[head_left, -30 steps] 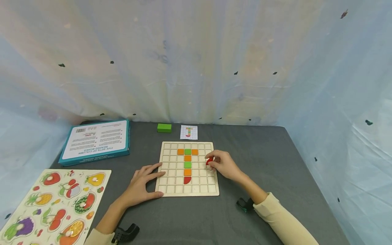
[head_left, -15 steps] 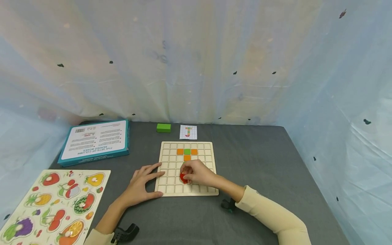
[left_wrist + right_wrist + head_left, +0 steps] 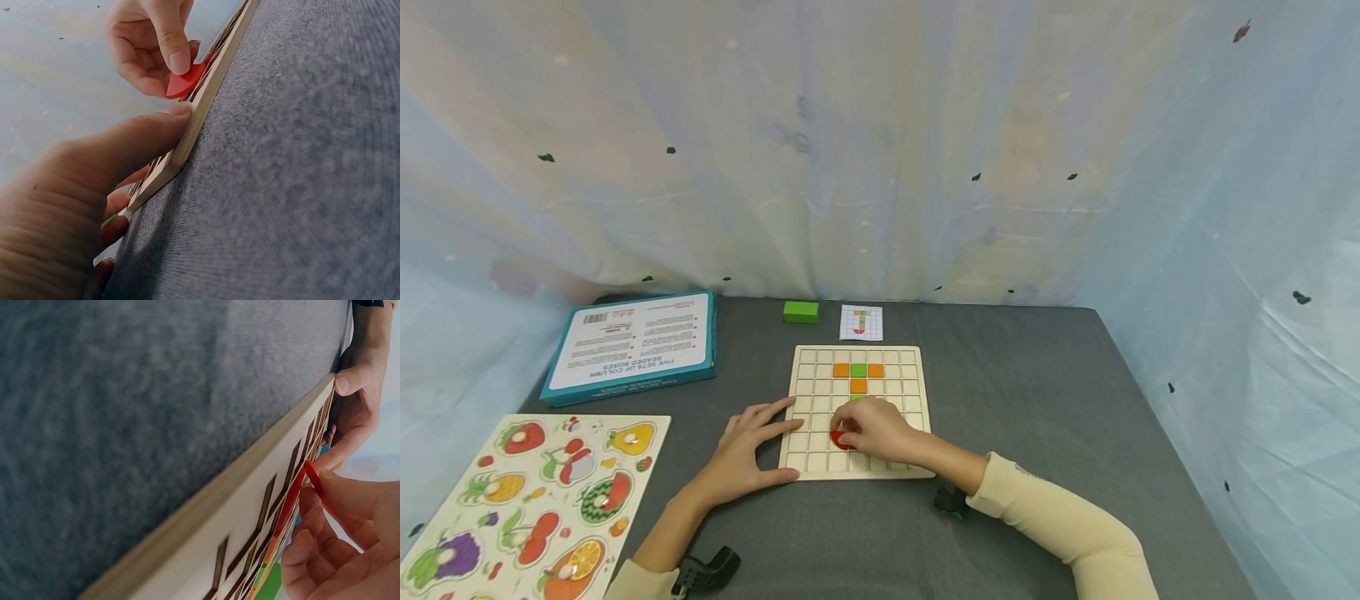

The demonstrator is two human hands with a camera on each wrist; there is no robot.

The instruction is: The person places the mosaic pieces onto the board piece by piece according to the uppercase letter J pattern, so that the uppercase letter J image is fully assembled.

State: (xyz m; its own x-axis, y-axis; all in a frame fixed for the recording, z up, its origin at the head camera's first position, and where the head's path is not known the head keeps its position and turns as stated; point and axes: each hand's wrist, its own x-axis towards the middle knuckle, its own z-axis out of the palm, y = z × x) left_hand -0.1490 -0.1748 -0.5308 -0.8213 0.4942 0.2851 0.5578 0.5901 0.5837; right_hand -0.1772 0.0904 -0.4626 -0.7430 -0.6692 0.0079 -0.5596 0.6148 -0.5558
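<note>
A wooden grid board (image 3: 910, 408) lies on the grey cloth. My right hand (image 3: 880, 431) pinches a red quarter-circle tile (image 3: 840, 440) between thumb and fingers, low over the board's lower middle. In the right wrist view this tile (image 3: 314, 479) is tilted, one end at the grid; another red tile (image 3: 289, 503) lies in the grid beside it. My left hand (image 3: 745, 460) rests at the board's left edge, fingers spread, thumb (image 3: 165, 125) on the near corner. Orange (image 3: 841, 371) and green (image 3: 858, 370) square tiles sit in the upper cells; my right hand hides the column's lower part.
Beyond the board lie a pattern card (image 3: 861, 323) and a green block (image 3: 801, 312). A teal-edged box (image 3: 632, 343) stands at the back left. Nearer on the left is a fruit puzzle board (image 3: 568, 450). Hanging cloth (image 3: 880, 167) encloses the table's back and sides.
My right hand has carried the red tile leftward from the board's right edge to its lower middle, then slightly further left. My left hand has stayed at the board's edge.
</note>
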